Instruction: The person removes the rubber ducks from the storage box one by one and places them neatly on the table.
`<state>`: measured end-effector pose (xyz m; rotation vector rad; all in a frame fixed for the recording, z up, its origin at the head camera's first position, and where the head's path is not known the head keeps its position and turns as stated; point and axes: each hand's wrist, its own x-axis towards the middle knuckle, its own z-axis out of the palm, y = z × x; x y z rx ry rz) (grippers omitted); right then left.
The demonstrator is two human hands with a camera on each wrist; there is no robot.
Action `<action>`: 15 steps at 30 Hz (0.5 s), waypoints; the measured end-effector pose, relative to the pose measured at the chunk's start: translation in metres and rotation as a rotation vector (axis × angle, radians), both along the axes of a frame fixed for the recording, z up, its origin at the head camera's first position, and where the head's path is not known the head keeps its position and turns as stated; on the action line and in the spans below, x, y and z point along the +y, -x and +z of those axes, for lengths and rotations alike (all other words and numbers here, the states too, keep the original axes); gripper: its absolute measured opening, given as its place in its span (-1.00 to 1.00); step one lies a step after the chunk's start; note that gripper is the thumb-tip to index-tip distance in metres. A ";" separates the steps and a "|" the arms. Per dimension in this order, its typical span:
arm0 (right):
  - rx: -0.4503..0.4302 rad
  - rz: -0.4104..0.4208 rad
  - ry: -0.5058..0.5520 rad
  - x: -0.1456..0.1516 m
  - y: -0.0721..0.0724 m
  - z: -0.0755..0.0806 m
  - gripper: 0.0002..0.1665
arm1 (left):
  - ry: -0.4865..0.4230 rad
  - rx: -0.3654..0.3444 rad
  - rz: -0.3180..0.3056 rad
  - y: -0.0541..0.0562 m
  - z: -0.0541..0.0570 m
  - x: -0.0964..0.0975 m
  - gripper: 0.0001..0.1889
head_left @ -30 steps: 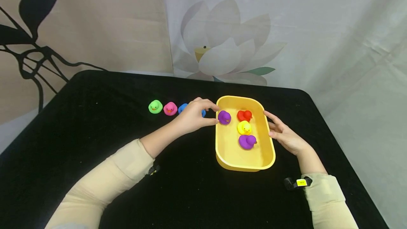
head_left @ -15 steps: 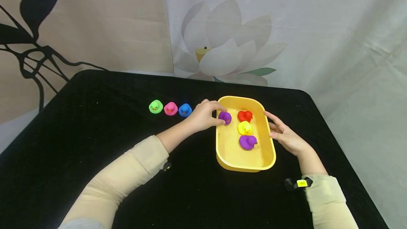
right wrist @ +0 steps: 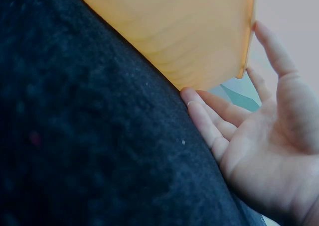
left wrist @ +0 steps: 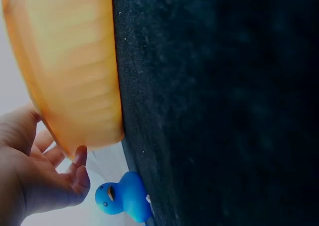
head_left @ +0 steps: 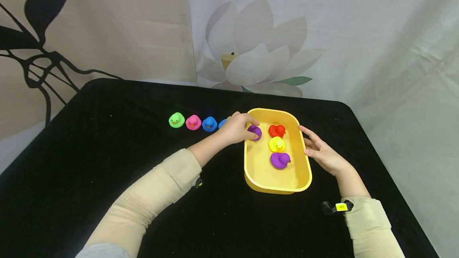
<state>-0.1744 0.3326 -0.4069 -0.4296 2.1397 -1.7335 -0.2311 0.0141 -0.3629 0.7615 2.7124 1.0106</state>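
In the head view my left hand reaches over the left rim of a yellow plastic bin. Thumb and forefinger pinch a small purple rubber duck inside it, near the upper left corner; the fingers cover part of the duck. The bin also holds a red duck, a yellow duck and a second purple duck, grouped right of centre. My right hand touches the bin's outer right side with fairly straight fingers, and the right wrist view shows fingertips against the wall.
On the black-covered table, left of the bin, a green duck, a pink duck and a blue duck stand in a row. Another blue duck is mostly hidden by my left hand. A printed curtain hangs behind.
My left hand has moved right, over the bin's rim, and its thumb and forefinger have closed on the purple duck. The right hand and the bin have stayed put.
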 end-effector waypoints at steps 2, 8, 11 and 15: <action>0.000 -0.005 -0.003 0.000 0.000 0.000 -0.13 | 0.012 -0.010 0.005 0.001 0.000 0.003 -0.58; -0.005 -0.017 -0.006 0.000 0.000 -0.001 -0.12 | 0.036 -0.061 0.043 0.001 0.000 0.010 -0.57; -0.007 -0.017 -0.006 0.000 0.000 -0.001 -0.12 | 0.042 -0.078 0.055 0.000 0.001 0.012 -0.58; -0.002 -0.010 0.000 0.000 0.000 0.000 -0.13 | 0.045 -0.088 0.074 -0.001 0.003 0.015 -0.60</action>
